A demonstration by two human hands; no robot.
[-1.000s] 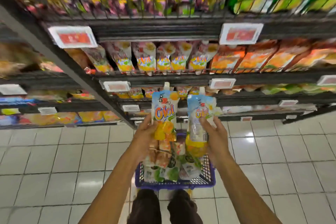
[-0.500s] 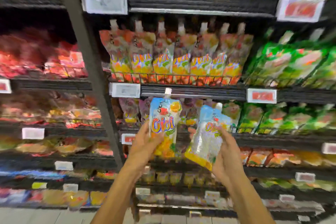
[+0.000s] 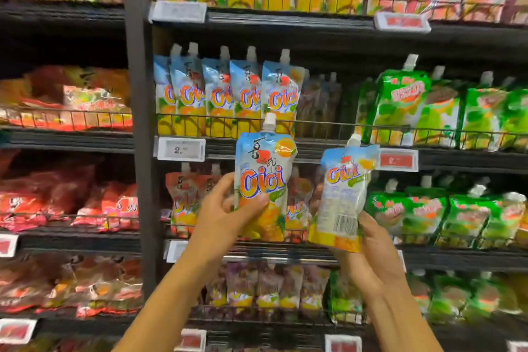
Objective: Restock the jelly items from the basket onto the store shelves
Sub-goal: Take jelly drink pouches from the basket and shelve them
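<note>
My left hand (image 3: 221, 216) grips an upright blue-and-orange Cici jelly pouch (image 3: 264, 180) with a white spout, its front facing me. My right hand (image 3: 371, 248) holds a second Cici pouch (image 3: 341, 197) by its lower edge, tilted right, back side with barcode toward me. Both pouches hang in front of the shelves. Just above them a row of matching Cici pouches (image 3: 225, 97) stands behind a wire rail on the shelf (image 3: 323, 148), with a dim gap to the right of that row. The basket is out of view.
Green jelly pouches (image 3: 423, 111) fill the right side of the same shelf and the one below. Red packets (image 3: 71, 203) fill the left bay beyond a dark upright post (image 3: 137, 123). Price tags (image 3: 181, 149) line the shelf edges.
My view has swung up from the floor and basket to the shelves. Both hands have lifted their pouches higher and nearer the row of Cici pouches.
</note>
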